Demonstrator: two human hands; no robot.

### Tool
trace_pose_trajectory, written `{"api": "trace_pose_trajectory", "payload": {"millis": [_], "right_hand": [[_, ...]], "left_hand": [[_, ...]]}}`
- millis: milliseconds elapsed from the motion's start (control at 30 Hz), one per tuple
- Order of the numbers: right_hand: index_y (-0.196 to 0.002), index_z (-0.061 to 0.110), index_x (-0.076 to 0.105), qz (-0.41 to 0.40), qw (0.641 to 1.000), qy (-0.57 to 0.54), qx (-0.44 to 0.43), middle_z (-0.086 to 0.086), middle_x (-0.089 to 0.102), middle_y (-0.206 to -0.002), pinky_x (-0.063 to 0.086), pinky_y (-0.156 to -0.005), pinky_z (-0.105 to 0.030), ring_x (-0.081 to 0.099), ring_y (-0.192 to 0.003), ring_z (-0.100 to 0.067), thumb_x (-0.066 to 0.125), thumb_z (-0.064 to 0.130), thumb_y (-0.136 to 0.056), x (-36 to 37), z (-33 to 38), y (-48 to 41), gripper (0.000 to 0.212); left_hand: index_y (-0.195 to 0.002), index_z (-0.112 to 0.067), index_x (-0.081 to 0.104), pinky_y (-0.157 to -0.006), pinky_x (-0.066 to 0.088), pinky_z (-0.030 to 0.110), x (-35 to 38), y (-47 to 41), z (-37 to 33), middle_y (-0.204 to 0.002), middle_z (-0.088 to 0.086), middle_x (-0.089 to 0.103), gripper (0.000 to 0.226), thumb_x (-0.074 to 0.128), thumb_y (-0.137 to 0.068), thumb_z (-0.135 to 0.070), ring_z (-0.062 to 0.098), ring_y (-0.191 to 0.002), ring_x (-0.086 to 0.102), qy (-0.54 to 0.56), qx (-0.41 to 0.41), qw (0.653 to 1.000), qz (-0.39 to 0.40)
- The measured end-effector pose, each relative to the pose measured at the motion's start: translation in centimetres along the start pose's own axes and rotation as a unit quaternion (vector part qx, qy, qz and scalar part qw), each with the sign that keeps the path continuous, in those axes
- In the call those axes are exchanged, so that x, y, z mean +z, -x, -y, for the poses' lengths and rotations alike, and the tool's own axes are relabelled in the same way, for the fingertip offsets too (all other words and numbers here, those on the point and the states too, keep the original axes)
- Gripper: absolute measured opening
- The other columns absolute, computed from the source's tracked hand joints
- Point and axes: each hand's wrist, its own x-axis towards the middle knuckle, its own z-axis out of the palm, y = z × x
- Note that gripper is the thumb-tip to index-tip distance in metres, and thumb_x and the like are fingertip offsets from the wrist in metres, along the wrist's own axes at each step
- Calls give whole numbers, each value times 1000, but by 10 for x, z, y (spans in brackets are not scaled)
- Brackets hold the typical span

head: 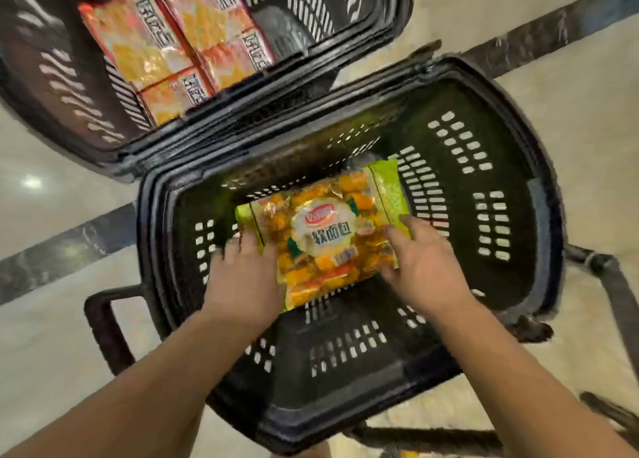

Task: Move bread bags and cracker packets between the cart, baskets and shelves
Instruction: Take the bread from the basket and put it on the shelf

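Item: bread bag point(328, 229), green and yellow, held flat low inside the near basket point(155, 215); contact with the basket floor not discernible. Left hand point(242, 277) and right hand point(425, 267) apart, each gripping one side edge. Far basket point(69, 77): cracker packets point(166, 42), stacked. Step, seemingly: bag going in or coming out. Next move calls for a level two-sided hold.
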Motion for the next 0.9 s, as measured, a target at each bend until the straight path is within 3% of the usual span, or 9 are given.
{"api": "trace_pose_trajectory", "payload": {"millis": [100, 233, 367, 433, 567, 667, 733, 900], "right_hand": [[-152, 25, 41, 38, 999, 11, 9, -13, 32, -161, 32, -119, -46, 35, -147, -33, 62, 45, -96, 21, -10, -26, 63], [-150, 23, 45, 56, 998, 5, 29, -13, 31, -161, 34, -119, -46, 36, -145, -33, 60, 47, -97, 40, -26, -53, 60], [-149, 18, 43, 52, 992, -82, 85, -10, 39, -156, 41, -113, -45, 44, -140, -31, 64, 57, -93, 52, -39, -73, 72], [-149, 15, 40, 54, 974, -177, 128, -10, 44, -151, 44, -109, -46, 47, -137, -29, 69, 60, -87, 55, -45, -83, 81], [-144, 14, 41, 61, 911, -355, 201, -8, 56, -141, 48, -98, -41, 55, -129, -28, 78, 53, -84, 59, -50, -100, 81], [-146, 17, 40, 102, 887, -393, 221, -7, 58, -140, 49, -105, -48, 57, -129, -30, 78, 58, -80, 61, -51, -109, 86], [-144, 18, 42, 108, 879, -405, 225, -6, 60, -138, 49, -106, -53, 58, -127, -29, 81, 59, -76, 62, -52, -112, 88], [-137, 21, 50, 99, 871, -432, 213, -1, 65, -130, 49, -107, -51, 61, -122, -25, 83, 49, -79, 60, -52, -107, 72]], "left_hand": [[-153, -19, 30, -116, 33, 46, 21, -25, -7, -158, 14, 27, 64, 50, -100, -49, 32, -145, 30, -8, -16, 999, 27], [-152, -18, 28, -115, 34, 45, 37, -49, -11, -155, 14, 29, 67, 52, -99, -51, 33, -144, 32, 5, -52, 997, 63], [-145, -8, 28, -107, 43, 44, 39, -66, -12, -149, 18, 36, 77, 66, -93, -51, 33, -137, 42, 147, -132, 975, 98], [-147, -5, 23, -105, 48, 46, 43, -74, -13, -149, 19, 36, 86, 71, -90, -49, 35, -135, 46, 268, -172, 941, 114], [-150, -2, 19, -102, 48, 46, 48, -88, -14, -150, 19, 39, 93, 76, -89, -43, 37, -132, 51, 440, -236, 860, 101], [-155, -4, 20, -107, 46, 43, 62, -99, -10, -147, 13, 49, 105, 80, -83, -50, 36, -133, 52, 525, -264, 798, 133], [-156, -11, 25, -112, 44, 51, 73, -104, -10, -146, 11, 53, 117, 85, -69, -60, 37, -133, 53, 578, -274, 756, 139], [-147, -23, 43, -109, 45, 58, 90, -105, -14, -138, 6, 61, 99, 91, -65, -50, 35, -127, 59, 649, -286, 698, 100]]}}
